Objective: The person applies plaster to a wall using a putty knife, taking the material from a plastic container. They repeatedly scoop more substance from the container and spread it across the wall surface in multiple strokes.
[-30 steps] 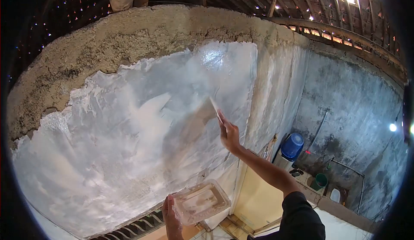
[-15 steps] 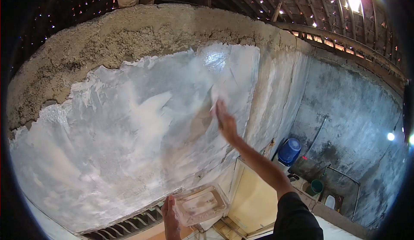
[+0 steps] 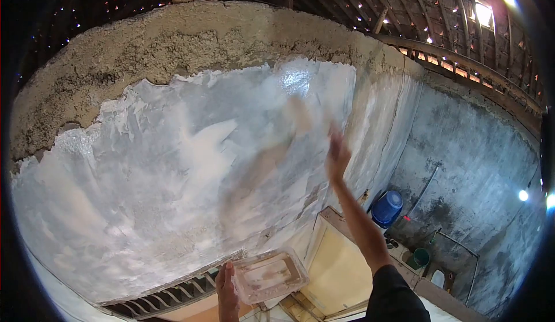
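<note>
My left hand [image 3: 227, 287] grips the left side of a clear plastic container [image 3: 272, 298], low in view. Inside it is a smeared whitish paste [image 3: 269, 276]. My right hand [image 3: 338, 154] is raised on an outstretched arm, before the right part of a wall patch [image 3: 173, 154] coated in white and grey. Motion blurs its closed fingers. A faint, smeared shape rises above them towards the wall; I cannot tell what the hand holds. Left of that hand, the arm's shadow falls across the coating.
Rough bare plaster [image 3: 191, 50] runs along the wall's top, under a slatted roof. Below lie a slatted vent opening [image 3: 167, 302] and a cream door panel [image 3: 338, 264]. A blue bucket [image 3: 387, 208] and a green bucket [image 3: 419, 257] stand in the washing area at right.
My right hand has swept to the right across the coated wall, its shadow shifting too. The left hand still holds the container in nearly the same place. The view has turned slightly.
</note>
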The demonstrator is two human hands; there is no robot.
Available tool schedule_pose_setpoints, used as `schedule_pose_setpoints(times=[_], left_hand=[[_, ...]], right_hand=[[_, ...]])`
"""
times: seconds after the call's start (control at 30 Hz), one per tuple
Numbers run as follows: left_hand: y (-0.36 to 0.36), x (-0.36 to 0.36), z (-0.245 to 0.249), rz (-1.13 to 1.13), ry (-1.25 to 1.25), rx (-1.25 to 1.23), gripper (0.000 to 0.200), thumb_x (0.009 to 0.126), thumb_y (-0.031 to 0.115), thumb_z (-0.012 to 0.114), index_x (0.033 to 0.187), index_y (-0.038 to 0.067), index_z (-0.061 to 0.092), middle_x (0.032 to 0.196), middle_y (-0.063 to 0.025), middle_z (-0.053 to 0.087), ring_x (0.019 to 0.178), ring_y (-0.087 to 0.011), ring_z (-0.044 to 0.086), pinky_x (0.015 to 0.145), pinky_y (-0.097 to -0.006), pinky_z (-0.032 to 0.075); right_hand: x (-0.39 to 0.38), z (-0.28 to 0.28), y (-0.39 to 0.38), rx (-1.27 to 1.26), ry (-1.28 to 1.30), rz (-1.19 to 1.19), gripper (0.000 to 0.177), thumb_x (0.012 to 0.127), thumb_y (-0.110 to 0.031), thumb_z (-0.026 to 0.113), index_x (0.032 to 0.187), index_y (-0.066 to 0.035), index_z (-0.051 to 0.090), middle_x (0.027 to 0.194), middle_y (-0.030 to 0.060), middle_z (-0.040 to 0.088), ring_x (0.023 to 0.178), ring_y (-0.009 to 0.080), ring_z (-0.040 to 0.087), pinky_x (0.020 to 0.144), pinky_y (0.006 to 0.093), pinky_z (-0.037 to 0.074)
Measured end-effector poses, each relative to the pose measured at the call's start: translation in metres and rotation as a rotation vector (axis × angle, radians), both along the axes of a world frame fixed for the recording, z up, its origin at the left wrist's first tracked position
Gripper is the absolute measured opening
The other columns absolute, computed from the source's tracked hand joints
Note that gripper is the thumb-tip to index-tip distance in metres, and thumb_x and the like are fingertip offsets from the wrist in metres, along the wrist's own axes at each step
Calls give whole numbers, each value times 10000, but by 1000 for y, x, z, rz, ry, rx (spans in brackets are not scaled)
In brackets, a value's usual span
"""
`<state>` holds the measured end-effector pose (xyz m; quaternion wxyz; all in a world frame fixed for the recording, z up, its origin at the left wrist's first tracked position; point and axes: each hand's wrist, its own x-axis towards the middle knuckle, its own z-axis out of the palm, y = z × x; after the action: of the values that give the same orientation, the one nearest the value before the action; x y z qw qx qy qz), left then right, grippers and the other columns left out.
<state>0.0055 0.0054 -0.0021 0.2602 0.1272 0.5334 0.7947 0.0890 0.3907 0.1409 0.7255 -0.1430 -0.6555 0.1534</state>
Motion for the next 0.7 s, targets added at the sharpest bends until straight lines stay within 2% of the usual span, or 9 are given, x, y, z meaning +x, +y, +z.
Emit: schedule_pose_setpoints(times=[0.03,0.13,0.2,0.27,0.33,0.4,0.5,0.57,0.7], left_hand=[[2,1,2,-3,-5,-2,302,939,264,535,1029,-17,601,908,6,553,901,-85,469,849,-237,361],[7,3,7,-1,19,44,274,942,256,530,957,-11,593,845,24,506,828,-77,436,799,-222,353],[7,4,10,-63,46,65,312,940,259,536,1035,-33,593,905,5,547,876,-82,475,856,-231,365],[11,7,9,-22,15,50,338,939,260,538,1081,-44,580,941,-7,560,913,-85,486,894,-239,362],[13,7,4,21,-17,31,370,938,260,540,1127,-56,568,978,-19,573,951,-88,496,931,-246,359],[11,0,-8,-36,11,37,421,933,262,546,1193,-69,530,1054,-49,589,1025,-100,504,985,-265,344],[7,-2,-8,-62,9,71,390,932,257,549,1158,-60,556,1046,-46,594,1014,-100,511,963,-262,360],[4,4,3,-30,-10,27,375,933,255,546,1139,-57,567,1026,-35,592,991,-94,510,939,-256,368],[4,4,-3,38,-2,50,313,941,246,534,1059,-35,605,903,13,559,880,-71,483,841,-232,379]], right_hand=[[0,28,16,-6,157,12,319,963,-130,444,1212,48,534,1199,144,595,1055,201,579,901,300,431],[-5,67,50,201,244,-168,312,946,-108,472,1218,31,534,1196,158,594,873,181,597,811,284,453],[-16,68,44,-235,-164,-149,316,921,-87,497,1219,13,537,1229,200,553,854,175,625,780,287,475],[-42,43,24,-115,-194,-160,354,907,-81,499,1253,-9,507,1255,224,506,910,221,654,780,320,496],[-56,12,-15,142,-191,-150,397,899,-29,478,1295,4,456,1287,229,475,1078,290,584,848,346,485],[-63,-23,-33,206,-285,-114,605,806,70,501,1379,-57,352,1355,230,397,1080,383,542,835,415,499],[-57,-64,-59,296,-298,-31,581,794,89,508,1350,-26,382,1355,218,406,1162,382,486,884,398,490],[-47,-86,-74,309,-389,68,412,875,47,457,1286,42,446,1290,252,468,1184,365,479,918,383,462],[-27,-114,-71,352,-393,178,346,887,20,464,1229,51,505,1236,233,532,1154,337,527,901,358,477]])
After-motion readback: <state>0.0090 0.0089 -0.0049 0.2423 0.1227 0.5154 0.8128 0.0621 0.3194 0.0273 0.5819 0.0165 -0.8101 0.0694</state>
